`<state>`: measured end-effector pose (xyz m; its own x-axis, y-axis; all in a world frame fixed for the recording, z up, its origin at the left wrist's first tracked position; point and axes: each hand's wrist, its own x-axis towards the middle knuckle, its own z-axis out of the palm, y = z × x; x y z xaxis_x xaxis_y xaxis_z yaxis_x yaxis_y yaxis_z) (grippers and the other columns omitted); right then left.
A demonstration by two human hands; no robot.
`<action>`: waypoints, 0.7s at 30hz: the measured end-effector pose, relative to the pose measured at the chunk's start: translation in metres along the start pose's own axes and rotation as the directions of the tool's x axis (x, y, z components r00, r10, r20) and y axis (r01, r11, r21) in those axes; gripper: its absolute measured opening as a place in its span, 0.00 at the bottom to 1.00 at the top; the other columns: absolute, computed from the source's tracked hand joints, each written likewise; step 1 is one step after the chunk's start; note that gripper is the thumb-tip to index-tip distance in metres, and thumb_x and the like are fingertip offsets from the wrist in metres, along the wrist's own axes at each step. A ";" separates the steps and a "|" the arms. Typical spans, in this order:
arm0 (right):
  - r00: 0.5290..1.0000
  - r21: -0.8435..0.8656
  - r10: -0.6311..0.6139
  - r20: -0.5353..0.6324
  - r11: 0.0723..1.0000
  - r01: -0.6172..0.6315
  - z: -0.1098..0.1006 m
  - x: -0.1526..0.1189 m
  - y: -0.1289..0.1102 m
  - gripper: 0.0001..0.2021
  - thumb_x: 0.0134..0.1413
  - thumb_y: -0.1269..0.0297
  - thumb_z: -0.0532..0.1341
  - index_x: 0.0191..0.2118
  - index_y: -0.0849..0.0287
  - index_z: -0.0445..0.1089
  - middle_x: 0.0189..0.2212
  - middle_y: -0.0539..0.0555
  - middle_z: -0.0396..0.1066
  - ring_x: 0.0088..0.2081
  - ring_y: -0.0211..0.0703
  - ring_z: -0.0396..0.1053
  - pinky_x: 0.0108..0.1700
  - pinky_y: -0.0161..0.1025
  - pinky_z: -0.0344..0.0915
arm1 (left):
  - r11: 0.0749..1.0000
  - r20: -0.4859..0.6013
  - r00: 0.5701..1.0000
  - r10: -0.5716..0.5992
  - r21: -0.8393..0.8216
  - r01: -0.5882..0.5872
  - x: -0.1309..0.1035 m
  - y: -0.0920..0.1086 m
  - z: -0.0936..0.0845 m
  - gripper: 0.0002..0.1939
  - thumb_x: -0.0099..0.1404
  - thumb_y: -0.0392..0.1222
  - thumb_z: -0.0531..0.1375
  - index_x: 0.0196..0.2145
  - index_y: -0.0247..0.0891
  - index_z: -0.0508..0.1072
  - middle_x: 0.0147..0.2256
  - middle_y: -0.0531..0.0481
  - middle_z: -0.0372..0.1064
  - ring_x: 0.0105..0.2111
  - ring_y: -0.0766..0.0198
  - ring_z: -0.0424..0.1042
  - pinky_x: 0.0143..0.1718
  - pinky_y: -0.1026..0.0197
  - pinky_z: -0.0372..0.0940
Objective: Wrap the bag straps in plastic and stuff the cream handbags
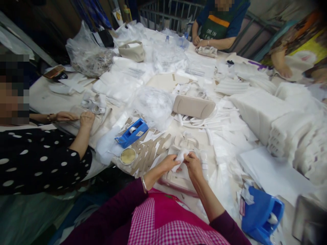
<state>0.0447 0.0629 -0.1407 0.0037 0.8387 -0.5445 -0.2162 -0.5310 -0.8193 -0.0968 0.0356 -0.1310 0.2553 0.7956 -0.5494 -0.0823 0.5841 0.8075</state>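
My left hand (169, 163) and my right hand (193, 165) are close together in front of me. Between them they pinch a crumpled piece of thin white wrapping material (182, 157); whether it is paper or foam sheet, I cannot tell. Beneath both hands lies a pale handbag (178, 185) with a pinkish edge, partly covered by my wrists. Pale strap-like parts (187, 141) show just beyond my fingers. Flat brown and beige strips (150, 151) are scattered left of my left hand.
A blue tape dispenser (133, 132) and a round tape roll (128, 156) sit to the left. Another blue dispenser (263, 214) stands at lower right. Ahead lies a beige bag (194, 106); white foam stacks (265, 112) rise at right. Co-workers' hands (87, 119) work around the table.
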 end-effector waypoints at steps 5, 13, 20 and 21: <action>0.998 -0.028 0.037 0.047 0.999 -0.036 0.003 0.003 0.002 0.12 0.37 0.56 0.66 0.27 0.55 0.67 0.22 0.47 0.64 0.24 0.39 0.61 0.29 0.38 0.58 | 0.998 -0.150 0.988 0.024 0.060 -0.015 -0.001 -0.007 0.013 0.14 0.59 0.47 0.57 0.38 0.34 0.72 0.23 0.48 0.67 0.21 0.63 0.66 0.24 0.61 0.62; 0.987 -0.169 0.071 0.146 0.985 -0.046 0.001 0.009 0.009 0.12 0.40 0.53 0.63 0.26 0.55 0.64 0.23 0.49 0.65 0.25 0.41 0.62 0.31 0.41 0.60 | 1.000 -0.245 0.969 0.016 0.010 -0.014 0.004 -0.029 0.014 0.16 0.59 0.50 0.56 0.38 0.35 0.72 0.23 0.49 0.65 0.19 0.66 0.62 0.25 0.60 0.62; 0.819 -0.750 -0.531 0.218 0.446 0.488 0.007 0.026 -0.023 0.11 0.48 0.56 0.59 0.34 0.57 0.65 0.32 0.54 0.66 0.37 0.48 0.62 0.41 0.44 0.58 | 0.976 -0.284 0.951 -0.124 0.138 0.169 0.005 -0.023 0.016 0.13 0.61 0.44 0.57 0.40 0.33 0.73 0.29 0.45 0.71 0.26 0.60 0.71 0.28 0.60 0.65; 0.786 -0.763 -0.517 0.340 0.336 0.552 0.015 0.028 -0.028 0.09 0.51 0.57 0.57 0.32 0.57 0.65 0.31 0.54 0.67 0.36 0.47 0.62 0.40 0.43 0.57 | 0.969 -0.283 0.948 -0.147 0.152 0.196 0.005 -0.021 0.016 0.13 0.63 0.44 0.57 0.40 0.33 0.72 0.30 0.47 0.71 0.27 0.61 0.71 0.29 0.60 0.65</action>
<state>0.0360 0.1033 -0.1298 -0.2178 0.9743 0.0567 0.6748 0.1923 -0.7125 -0.0787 0.0248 -0.1474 -0.0189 0.7137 -0.7001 0.1164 0.6971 0.7075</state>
